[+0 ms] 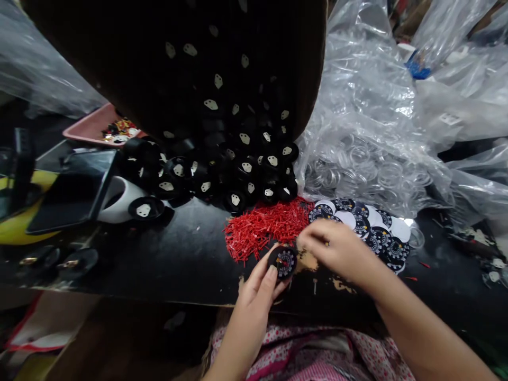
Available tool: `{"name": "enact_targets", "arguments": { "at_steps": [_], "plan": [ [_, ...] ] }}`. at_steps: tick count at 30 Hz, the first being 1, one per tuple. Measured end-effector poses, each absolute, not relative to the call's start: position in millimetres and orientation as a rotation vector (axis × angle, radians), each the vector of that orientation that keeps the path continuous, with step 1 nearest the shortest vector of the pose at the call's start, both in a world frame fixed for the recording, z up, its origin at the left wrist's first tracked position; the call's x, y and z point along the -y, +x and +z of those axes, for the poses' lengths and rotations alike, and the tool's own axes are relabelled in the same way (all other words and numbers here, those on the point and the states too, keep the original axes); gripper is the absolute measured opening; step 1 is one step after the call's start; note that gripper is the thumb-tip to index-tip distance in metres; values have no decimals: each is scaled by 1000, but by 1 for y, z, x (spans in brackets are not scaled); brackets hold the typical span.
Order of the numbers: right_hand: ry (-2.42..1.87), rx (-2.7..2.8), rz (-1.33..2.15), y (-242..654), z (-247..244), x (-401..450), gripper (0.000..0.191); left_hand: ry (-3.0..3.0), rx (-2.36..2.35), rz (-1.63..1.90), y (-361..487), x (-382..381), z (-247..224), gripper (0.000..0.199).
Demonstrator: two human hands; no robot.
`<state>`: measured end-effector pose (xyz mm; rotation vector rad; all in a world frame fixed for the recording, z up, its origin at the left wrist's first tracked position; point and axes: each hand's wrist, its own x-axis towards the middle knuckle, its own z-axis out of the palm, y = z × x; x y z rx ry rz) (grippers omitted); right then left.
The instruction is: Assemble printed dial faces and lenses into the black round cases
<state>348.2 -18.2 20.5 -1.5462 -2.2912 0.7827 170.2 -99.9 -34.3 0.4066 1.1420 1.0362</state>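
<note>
My left hand (260, 288) grips a round black gauge (284, 262) with a printed dial and a red needle, its face turned up. Just right of the gauge, my right hand (331, 246) hovers with fingers bent together; what they hold, if anything, is too small to make out. Behind the hands spreads a pile of small red needles (262, 225). Printed black dial discs (379, 238), some showing white backs, lie beyond my right hand.
Black round housings (246, 169) spill from a large dark container (138, 69). Clear rings (357, 164) lie under plastic sheeting (369, 79). At the left are a pink tray (85, 127), a phone-like black slab (71, 196) and a white roll (121, 198).
</note>
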Motion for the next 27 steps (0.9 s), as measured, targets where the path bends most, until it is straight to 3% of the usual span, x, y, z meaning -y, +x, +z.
{"name": "enact_targets", "arguments": {
  "at_steps": [4, 10, 14, 17, 24, 27],
  "plan": [
    [-2056, 2350, -41, 385, 10, -30, 30, 195, -974, 1060, 174, 94, -31, 36],
    [-1924, 2327, -226, 396, 7, -29, 26, 50, -907, 1007, 174, 88, -24, 36],
    [-1333, 2367, 23, 367, 10, 21, 27, 20, -858, 1009, 173, 86, -26, 33],
    [-1159, 2418, 162, 343, 6, 54, 24, 54, -832, 1022, 175, 85, -26, 32],
    [-1307, 2148, 545, 331, 12, 58, 17, 435, -950, 1057, 181, 92, -27, 36],
    [-1491, 2077, 665, 323, 15, 51, 37, 662, -986, 1013, 183, 98, -25, 42]
  ]
}}
